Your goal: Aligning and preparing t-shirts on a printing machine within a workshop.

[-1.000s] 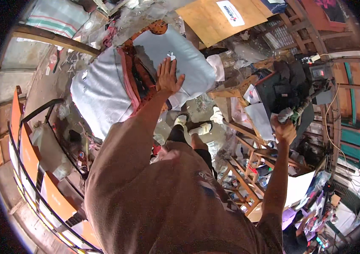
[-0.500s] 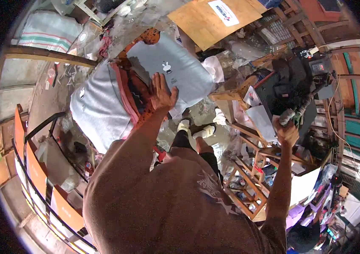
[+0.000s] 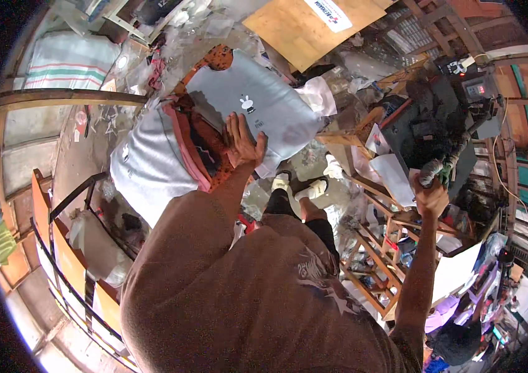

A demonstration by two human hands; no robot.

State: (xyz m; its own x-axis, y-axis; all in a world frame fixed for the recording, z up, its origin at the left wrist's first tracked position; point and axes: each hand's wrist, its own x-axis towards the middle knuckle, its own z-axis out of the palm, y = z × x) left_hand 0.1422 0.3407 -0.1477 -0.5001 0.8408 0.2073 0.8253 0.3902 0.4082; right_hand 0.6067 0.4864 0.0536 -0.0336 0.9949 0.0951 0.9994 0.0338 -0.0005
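Note:
My left hand [image 3: 242,143] lies with fingers spread on a pale grey-blue fabric piece [image 3: 282,112], just below its small white rabbit print. Beside it, a red and rust-brown layer [image 3: 183,133] shows between this piece and another pale, draped piece [image 3: 142,165]. Over on the right, my right hand [image 3: 429,198] grips a cloth-wrapped handle [image 3: 435,174] on a long bar of a black machine [image 3: 404,127]. White sheets [image 3: 391,177] lie at the machine's near left side.
A plywood board [image 3: 295,34] is at the top. A control box [image 3: 480,91] sits beside the machine. Wooden frames [image 3: 376,273] stand lower right, near another person [image 3: 456,339] among cluttered items. A black railing with orange panels [image 3: 59,224] curves at left. Scraps litter the floor.
My left hand has slid slightly toward me, its fingertips now below the rabbit print. My right hand keeps its hold on the handle. The whole view has shifted slightly.

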